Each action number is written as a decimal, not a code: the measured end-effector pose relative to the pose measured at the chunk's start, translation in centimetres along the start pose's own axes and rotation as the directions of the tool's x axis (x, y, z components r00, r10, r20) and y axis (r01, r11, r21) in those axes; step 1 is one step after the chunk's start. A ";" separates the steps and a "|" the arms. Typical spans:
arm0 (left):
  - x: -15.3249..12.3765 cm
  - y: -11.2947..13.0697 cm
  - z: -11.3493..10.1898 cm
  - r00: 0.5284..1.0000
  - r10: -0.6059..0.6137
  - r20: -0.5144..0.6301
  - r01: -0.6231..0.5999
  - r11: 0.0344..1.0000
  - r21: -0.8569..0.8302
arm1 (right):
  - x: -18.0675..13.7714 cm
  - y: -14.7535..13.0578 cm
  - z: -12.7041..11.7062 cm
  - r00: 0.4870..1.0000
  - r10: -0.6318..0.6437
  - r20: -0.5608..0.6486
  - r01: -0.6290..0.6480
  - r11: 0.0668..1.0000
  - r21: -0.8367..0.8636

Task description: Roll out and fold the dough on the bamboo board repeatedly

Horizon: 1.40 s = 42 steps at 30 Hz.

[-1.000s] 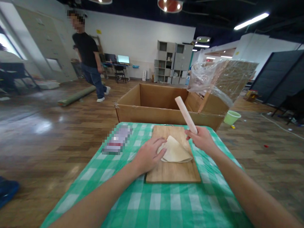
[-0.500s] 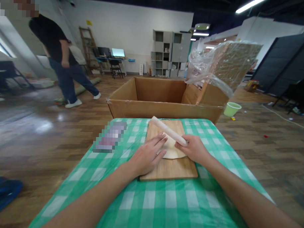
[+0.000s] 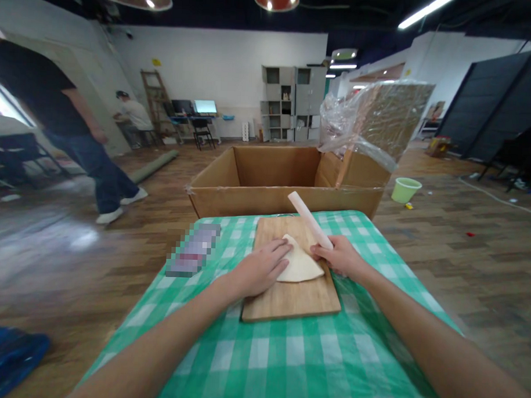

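A pale sheet of dough point(image 3: 301, 265), roughly wedge-shaped where it shows, lies on a wooden cutting board point(image 3: 292, 304). My left hand point(image 3: 263, 267) rests flat on its left side, fingers stretched out, covering part of it. To the right, my right hand point(image 3: 344, 257) is closed round the near end of a whitish rolling pin point(image 3: 310, 220). The pin slants up and away to the left over the board's far right part, and seems lifted off the dough. Under the board is a green and white checked tablecloth point(image 3: 264, 361).
A pixelated flat item point(image 3: 194, 250) lies on the cloth, left of the board. Beyond the table stands a large open cardboard box point(image 3: 283, 197) with plastic wrap point(image 3: 342, 117) at its right. A green bucket point(image 3: 406, 190) is on the floor. Another person point(image 3: 85, 129) is at the left.
My right hand has swung the rolling pin to the right and steeper, uncovering more dough. My left hand remains on the dough. The other person has moved left.
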State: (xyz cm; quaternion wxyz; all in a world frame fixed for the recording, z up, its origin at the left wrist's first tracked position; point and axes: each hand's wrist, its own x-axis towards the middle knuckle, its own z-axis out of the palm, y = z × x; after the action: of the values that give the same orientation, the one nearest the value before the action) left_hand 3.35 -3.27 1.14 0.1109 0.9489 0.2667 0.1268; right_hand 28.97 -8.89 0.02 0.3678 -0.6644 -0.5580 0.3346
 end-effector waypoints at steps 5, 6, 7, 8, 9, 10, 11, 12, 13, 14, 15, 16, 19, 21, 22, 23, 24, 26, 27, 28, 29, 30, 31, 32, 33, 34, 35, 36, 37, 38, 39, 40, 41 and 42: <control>5.7 -1.7 -1.2 0.978 0.145 0.149 -0.148 0.989 0.009 | -0.7 -0.5 -0.6 0.982 0.066 0.178 -0.086 0.990 0.110; 6.6 -2.0 -1.4 0.976 0.120 0.184 -0.118 0.993 -0.018 | -0.7 -0.5 -0.8 0.979 0.069 0.192 -0.094 0.988 0.124; 7.2 -2.2 -1.7 0.973 0.086 0.216 -0.078 0.996 -0.042 | -0.7 -0.4 -0.9 0.977 0.069 0.199 -0.097 0.986 0.135; 7.5 -2.3 -2.1 0.970 0.044 0.237 -0.030 0.998 -0.062 | -0.7 -0.3 -1.0 0.978 0.067 0.200 -0.096 0.985 0.141; 7.6 -2.5 -2.4 0.968 0.004 0.251 0.016 0.997 -0.076 | -0.7 -0.2 -1.1 0.979 0.062 0.196 -0.091 0.985 0.144; 7.4 -2.7 -2.7 0.964 -0.027 0.264 0.050 0.995 -0.084 | -0.6 -0.1 -1.2 0.980 0.056 0.193 -0.085 0.986 0.145; 7.0 -2.8 -2.9 0.960 -0.044 0.276 0.070 0.994 -0.085 | -0.6 -0.1 -1.2 0.980 0.048 0.192 -0.077 0.986 0.147; 6.4 -2.9 -3.1 0.957 -0.058 0.286 0.086 0.992 -0.088 | -0.6 -0.1 -1.2 0.980 0.036 0.194 -0.065 0.987 0.149; 5.7 -3.0 -3.2 0.954 -0.081 0.290 0.115 0.988 -0.103 | -0.6 -0.1 -1.2 0.980 0.021 0.200 -0.051 0.988 0.146; 5.0 -3.0 -3.3 0.952 -0.111 0.286 0.153 0.979 -0.132 | -0.7 -0.2 -1.1 0.978 0.009 0.208 -0.038 0.990 0.137; 4.3 -3.0 -3.3 0.951 -0.143 0.276 0.196 0.965 -0.174 | -0.7 -0.3 -1.0 0.977 -0.002 0.214 -0.025 0.992 0.122; 3.5 -2.9 -3.2 0.952 -0.176 0.252 0.236 0.944 -0.232 | -0.7 -0.4 -0.9 0.977 -0.013 0.214 -0.008 0.995 0.099; 2.0 -2.1 -2.7 0.950 -0.261 0.171 0.311 0.841 -0.442 | -0.7 -0.4 -0.5 0.983 -0.018 0.183 0.013 1.000 0.028; 1.6 -1.5 -2.3 0.937 -0.315 0.149 0.342 0.749 -0.568 | -0.7 -0.4 -0.3 0.985 0.000 0.171 -0.005 1.000 0.029; 1.5 -1.2 -2.2 0.930 -0.336 0.151 0.353 0.696 -0.626 | -0.7 -0.3 -0.2 0.984 0.012 0.177 -0.020 0.999 0.048; 1.6 -1.0 -2.0 0.924 -0.349 0.156 0.357 0.641 -0.679 | -0.7 -0.3 -0.2 0.982 0.022 0.190 -0.037 0.996 0.076; 1.7 -0.8 -1.8 0.920 -0.359 0.160 0.356 0.586 -0.728 | -0.7 -0.3 -0.2 0.978 0.027 0.205 -0.051 0.993 0.110; 2.0 -0.7 -1.4 0.910 -0.382 0.163 0.350 0.494 -0.796 | -0.7 -0.4 -0.1 0.974 0.037 0.223 -0.077 0.982 0.175; 2.1 -0.7 -1.2 0.903 -0.401 0.156 0.348 0.468 -0.812 | -0.6 -0.4 0.0 0.976 0.040 0.216 -0.084 0.976 0.199; 2.2 -0.8 -1.0 0.894 -0.426 0.139 0.347 0.463 -0.815 | -0.4 -0.3 0.1 0.980 0.041 0.196 -0.083 0.973 0.215; 2.2 -0.9 -0.8 0.885 -0.450 0.116 0.348 0.477 -0.807 | -0.2 -0.3 0.3 0.986 0.038 0.159 -0.074 0.972 0.223; 2.1 -0.9 -0.6 0.880 -0.464 0.099 0.352 0.500 -0.792 | 0.2 -0.2 0.5 0.994 0.031 0.106 -0.054 0.974 0.219; 2.0 -1.0 -0.5 0.880 -0.465 0.097 0.362 0.524 -0.771 | 0.6 -0.2 0.7 0.999 0.013 0.042 -0.022 0.978 0.206; 1.8 -1.0 -0.5 0.884 -0.454 0.116 0.378 0.546 -0.748 | 1.1 -0.1 0.9 0.999 -0.014 -0.031 0.020 0.983 0.184; 1.5 -0.9 -0.5 0.890 -0.433 0.143 0.392 0.567 -0.725 | 1.6 -0.1 1.0 0.993 -0.052 -0.106 0.068 0.986 0.154; 1.2 -0.8 -0.6 0.899 -0.407 0.164 0.397 0.594 -0.700 | 2.2 -0.1 1.2 0.980 -0.097 -0.174 0.118 0.986 0.115; 0.7 -0.7 -0.8 0.911 -0.377 0.168 0.388 0.640 -0.663 | 2.6 -0.1 1.3 0.962 -0.147 -0.229 0.166 0.984 0.067; 0.3 -0.4 -1.0 0.923 -0.353 0.152 0.369 0.706 -0.604 | 2.9 -0.3 1.4 0.944 -0.194 -0.267 0.205 0.979 0.015; -0.3 -0.2 -1.3 0.935 -0.334 0.117 0.345 0.784 -0.516 | 3.2 -0.4 1.4 0.930 -0.234 -0.285 0.232 0.972 -0.041; -0.9 0.1 -1.5 0.945 -0.319 0.071 0.320 0.859 -0.399 | 3.2 -0.6 1.3 0.920 -0.267 -0.285 0.249 0.963 -0.098; -1.5 0.4 -1.8 0.953 -0.302 0.020 0.296 0.918 -0.265 | 3.2 -0.8 1.3 0.917 -0.292 -0.273 0.257 0.954 -0.156; -2.1 0.7 -2.0 0.962 -0.273 -0.027 0.267 0.954 -0.136 | 2.9 -0.9 1.2 0.918 -0.307 -0.251 0.256 0.943 -0.214; -2.7 1.0 -2.1 0.972 -0.225 -0.062 0.223 0.974 -0.034 | 2.6 -1.0 1.1 0.924 -0.311 -0.224 0.249 0.931 -0.268; -3.2 1.2 -2.2 0.984 -0.159 -0.076 0.162 0.986 0.036 | 2.1 -1.1 1.0 0.931 -0.307 -0.195 0.236 0.918 -0.319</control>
State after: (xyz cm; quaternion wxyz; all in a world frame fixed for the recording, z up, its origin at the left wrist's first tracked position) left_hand 0.66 -5.69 2.99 0.0912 0.9213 0.3486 0.1463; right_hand 27.87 -6.58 0.34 0.3745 -0.6621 -0.6396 0.1114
